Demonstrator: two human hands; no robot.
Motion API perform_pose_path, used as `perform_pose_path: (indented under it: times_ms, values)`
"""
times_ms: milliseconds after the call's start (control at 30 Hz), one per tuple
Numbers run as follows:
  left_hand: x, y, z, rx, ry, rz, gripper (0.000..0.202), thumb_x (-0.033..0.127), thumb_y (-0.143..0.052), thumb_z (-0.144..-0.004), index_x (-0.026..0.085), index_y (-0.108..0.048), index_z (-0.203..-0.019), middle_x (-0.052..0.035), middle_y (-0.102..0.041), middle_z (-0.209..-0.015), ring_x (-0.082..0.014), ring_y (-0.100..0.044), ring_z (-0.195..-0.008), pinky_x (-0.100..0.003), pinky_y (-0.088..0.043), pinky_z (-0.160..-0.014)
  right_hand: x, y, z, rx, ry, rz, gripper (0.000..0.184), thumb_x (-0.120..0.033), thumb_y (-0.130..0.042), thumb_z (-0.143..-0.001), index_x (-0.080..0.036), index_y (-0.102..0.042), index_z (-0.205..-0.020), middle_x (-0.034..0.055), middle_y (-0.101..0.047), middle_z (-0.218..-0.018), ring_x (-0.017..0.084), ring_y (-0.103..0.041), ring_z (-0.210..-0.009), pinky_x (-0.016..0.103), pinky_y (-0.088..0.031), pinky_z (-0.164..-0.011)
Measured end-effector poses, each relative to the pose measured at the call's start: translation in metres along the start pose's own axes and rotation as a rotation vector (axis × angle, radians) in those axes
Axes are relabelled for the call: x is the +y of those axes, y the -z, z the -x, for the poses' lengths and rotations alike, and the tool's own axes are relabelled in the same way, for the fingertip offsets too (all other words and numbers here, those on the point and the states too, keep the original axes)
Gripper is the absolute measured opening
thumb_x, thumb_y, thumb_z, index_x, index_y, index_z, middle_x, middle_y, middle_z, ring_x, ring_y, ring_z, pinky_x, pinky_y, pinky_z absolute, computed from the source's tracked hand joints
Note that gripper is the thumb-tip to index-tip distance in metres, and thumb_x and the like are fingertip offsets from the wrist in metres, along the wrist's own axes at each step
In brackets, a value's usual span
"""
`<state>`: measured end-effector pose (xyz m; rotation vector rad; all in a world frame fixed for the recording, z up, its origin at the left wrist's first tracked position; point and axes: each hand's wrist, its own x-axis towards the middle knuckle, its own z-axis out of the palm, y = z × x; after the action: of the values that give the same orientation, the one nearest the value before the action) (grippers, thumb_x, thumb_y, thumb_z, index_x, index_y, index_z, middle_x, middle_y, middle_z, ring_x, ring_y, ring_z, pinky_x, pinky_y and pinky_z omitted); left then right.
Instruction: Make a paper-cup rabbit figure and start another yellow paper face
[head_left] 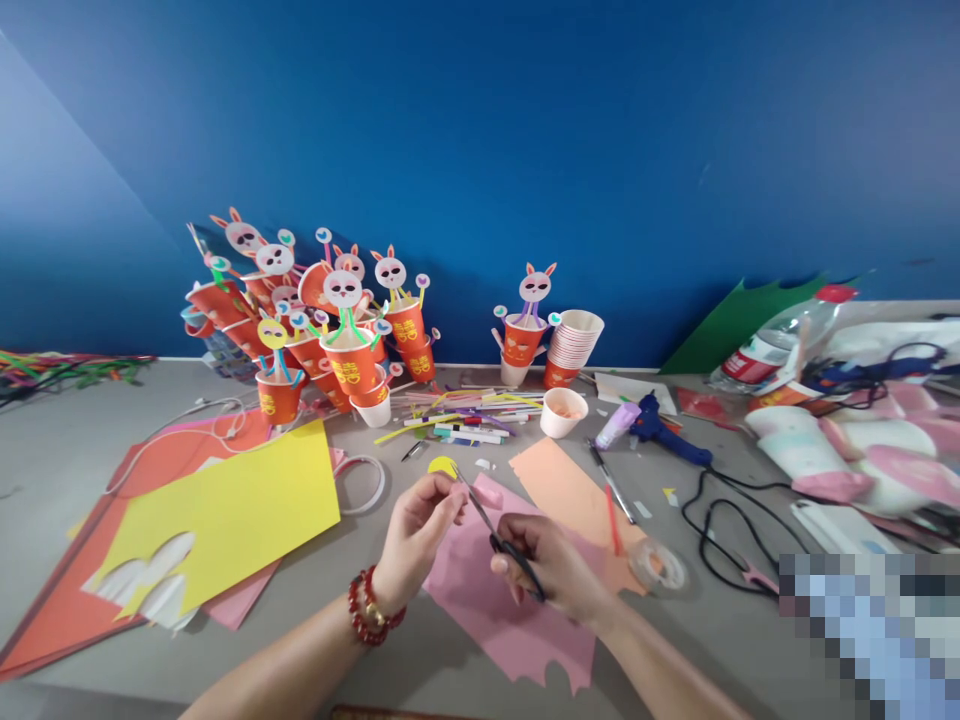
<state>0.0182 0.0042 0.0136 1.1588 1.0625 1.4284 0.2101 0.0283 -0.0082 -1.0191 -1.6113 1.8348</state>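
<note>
My right hand point(551, 565) is wrapped round the black handles of a pair of scissors point(484, 512), whose blades point up and to the left. The fingers of my left hand point(416, 525) pinch a small piece of pink paper point(458, 490) beside the scissor tips. Most of that piece is hidden by the fingers. Under both hands lies a pink sheet of paper point(514, 625) with scalloped cuts along its lower edge. A yellow paper disc point(442, 466) rests just beyond the scissor tips, with small white scraps point(484, 464) beside it.
Orange paper cups with rabbit faces point(349, 350) stand at the back left. Stacked cups point(574, 340) are near the wall. A yellow sheet point(247, 500) lies left; tape point(658, 566), a blue glue gun point(664, 430) with its black cord and a plastic bottle point(787, 335) are right.
</note>
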Motion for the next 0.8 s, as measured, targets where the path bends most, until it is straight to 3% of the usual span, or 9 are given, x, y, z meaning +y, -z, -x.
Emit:
perform_pose_path:
  times_ms: [800]
  values:
    - [0.0014,0.0012,-0.0006,0.024,0.019,0.060,0.026,0.036,-0.067,-0.091,0.018,-0.061,-0.074,-0.0003,-0.056,-0.071,-0.0147,-0.056,-0.069,-0.028,-0.046,-0.073,-0.0057,0.0002,-0.0001,0.005,0.062,0.065,0.064,-0.076,-0.072,-0.068,-0.023,-0.037,-0.061,-0.0081,-0.045,-0.046,0.009,-0.047,-0.038,0.020,-0.027,-0.040]
